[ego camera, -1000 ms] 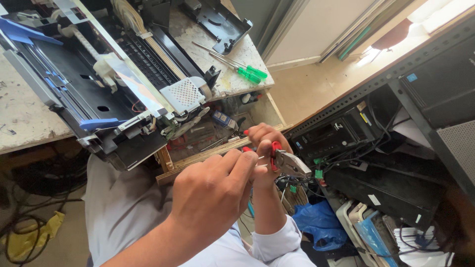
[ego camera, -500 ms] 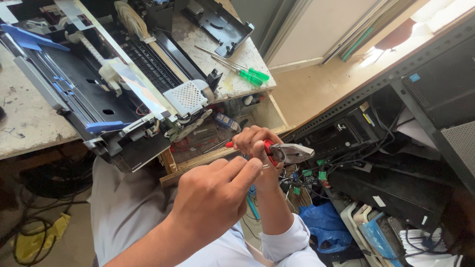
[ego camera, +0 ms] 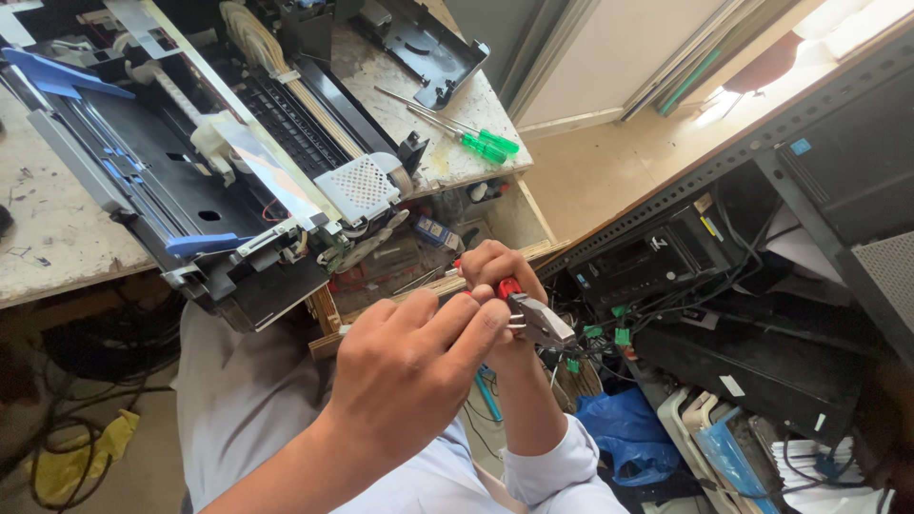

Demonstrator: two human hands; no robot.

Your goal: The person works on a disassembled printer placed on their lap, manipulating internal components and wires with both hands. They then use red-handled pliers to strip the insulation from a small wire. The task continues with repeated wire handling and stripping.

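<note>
Pliers [ego camera: 538, 319], red-handled, sit clamped in my right hand [ego camera: 500, 281] above my lap, below the table [ego camera: 57, 238] edge. My left hand [ego camera: 409, 376] pinches fingertips at the jaws; the part held is hidden. Gripping step, apparently; next needs steady alignment.

1. Opened printer [ego camera: 219, 181], dark grey with blue plastic parts, resting on a worn pale workbench [ego camera: 48, 238].
2. White perforated panel [ego camera: 357, 187] at the printer's near corner.
3. Two green-handled screwdrivers [ego camera: 481, 145] lying on the bench near its far edge, beside a loose black cover [ego camera: 428, 48].
4. Open wooden drawer [ego camera: 419, 257] under the bench, cluttered with small parts.
5. Black electronic units [ego camera: 657, 262] stacked on a metal rack to the right, tangled in black cables with green connectors [ego camera: 619, 335].
6. Blue plastic bag [ego camera: 628, 438] on the floor below.
7. Yellow cloth [ego camera: 81, 457] among cables at lower left.
</note>
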